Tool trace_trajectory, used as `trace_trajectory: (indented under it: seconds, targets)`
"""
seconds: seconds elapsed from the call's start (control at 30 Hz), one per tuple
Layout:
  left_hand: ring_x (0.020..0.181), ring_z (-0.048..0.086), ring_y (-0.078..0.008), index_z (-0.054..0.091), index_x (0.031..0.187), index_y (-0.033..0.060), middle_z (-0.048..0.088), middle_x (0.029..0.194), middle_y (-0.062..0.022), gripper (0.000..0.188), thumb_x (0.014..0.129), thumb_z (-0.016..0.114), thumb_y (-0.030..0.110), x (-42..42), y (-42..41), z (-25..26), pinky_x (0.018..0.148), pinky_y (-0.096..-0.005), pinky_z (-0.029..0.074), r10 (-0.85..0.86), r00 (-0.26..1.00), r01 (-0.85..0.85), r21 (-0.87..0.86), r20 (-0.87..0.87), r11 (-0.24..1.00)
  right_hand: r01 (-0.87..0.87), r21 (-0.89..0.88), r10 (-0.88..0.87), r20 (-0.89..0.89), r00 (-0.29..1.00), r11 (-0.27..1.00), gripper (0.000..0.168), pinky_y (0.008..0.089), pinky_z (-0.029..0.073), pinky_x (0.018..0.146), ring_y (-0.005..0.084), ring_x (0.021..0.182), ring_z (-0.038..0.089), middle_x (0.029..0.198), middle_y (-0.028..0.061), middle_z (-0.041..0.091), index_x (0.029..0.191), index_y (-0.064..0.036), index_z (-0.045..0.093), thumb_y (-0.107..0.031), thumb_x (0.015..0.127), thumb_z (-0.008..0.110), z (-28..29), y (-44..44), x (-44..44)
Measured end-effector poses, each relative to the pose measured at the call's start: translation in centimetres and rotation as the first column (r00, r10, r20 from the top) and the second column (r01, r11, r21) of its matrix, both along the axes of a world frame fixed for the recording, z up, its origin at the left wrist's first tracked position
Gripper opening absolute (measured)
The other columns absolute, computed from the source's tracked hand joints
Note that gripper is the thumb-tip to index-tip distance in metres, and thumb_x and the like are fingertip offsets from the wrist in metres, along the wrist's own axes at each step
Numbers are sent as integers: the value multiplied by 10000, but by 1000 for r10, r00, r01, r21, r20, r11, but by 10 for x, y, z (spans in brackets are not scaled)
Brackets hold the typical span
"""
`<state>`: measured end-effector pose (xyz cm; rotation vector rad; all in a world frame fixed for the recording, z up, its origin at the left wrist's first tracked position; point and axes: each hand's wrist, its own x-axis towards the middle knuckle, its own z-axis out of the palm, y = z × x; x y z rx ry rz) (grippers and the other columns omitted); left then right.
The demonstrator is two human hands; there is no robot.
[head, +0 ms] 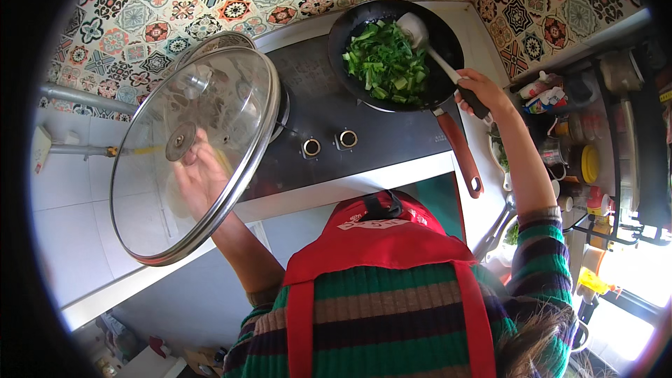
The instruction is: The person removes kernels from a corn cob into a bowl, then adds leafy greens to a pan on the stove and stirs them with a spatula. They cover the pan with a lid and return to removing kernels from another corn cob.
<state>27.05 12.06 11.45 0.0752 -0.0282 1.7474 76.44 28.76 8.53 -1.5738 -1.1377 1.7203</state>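
My left hand (pixel 202 168) grips the knob of a large glass pan lid (pixel 152 199) with a metal rim, held tilted at the left. I see the fingers through the glass. At the right, my right hand (pixel 485 92) is closed around the black handle grip of a metal cooking spatula (pixel 443 65). The spatula's head rests among chopped leafy greens (pixel 386 58) inside a dark wok (pixel 451 26). The wok stands on the right part of the black cooktop (pixel 299 100), its brown handle (pixel 459 147) pointing towards me.
Behind the lid, another pot (pixel 283 110) sits partly hidden on the left burner. Two control knobs (pixel 347 138) face me at the cooktop's front. A rack with jars (pixel 590 163) and bottles lines the right side, with utensils (pixel 496 228) below. A gas pipe (pixel 84 150) runs along the left wall.
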Motion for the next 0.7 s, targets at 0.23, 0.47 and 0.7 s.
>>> trace_trajectory:
  seconds: [0.23, 0.47, 0.7]
  targets:
    - [1028, 557, -276, 221, 1328, -81, 503, 1119, -190, 604, 854, 567, 61, 0, -9, 3, 938, -364, 480, 50, 998, -51, -37, -47, 998, -122, -57, 122, 8, 992, 991, 357, 208, 366, 385, 92, 461, 479, 653, 63, 559, 1243, -45, 444, -138, 899, 470, 41, -42, -6]
    - [1019, 554, -234, 192, 1339, -75, 495, 1090, -154, 681, 799, 606, -42, 4, -6, 10, 917, -351, 493, 24, 996, -28, -56, -82, 998, -388, 184, 224, 568, 792, 903, 331, 264, 446, 531, 125, 563, 548, 690, 69, 595, 1146, -67, 587, -122, 821, 553, 82, -111, -2]
    - [927, 543, -172, 172, 1334, -92, 470, 947, -91, 700, 785, 606, -82, 20, 1, 14, 913, -293, 482, 9, 1000, -9, -51, -17, 999, -603, 294, -17, 906, 422, 741, 340, 395, 490, 714, 326, 801, 614, 853, 161, 634, 1104, -191, 631, -209, 771, 566, 46, -117, -19]
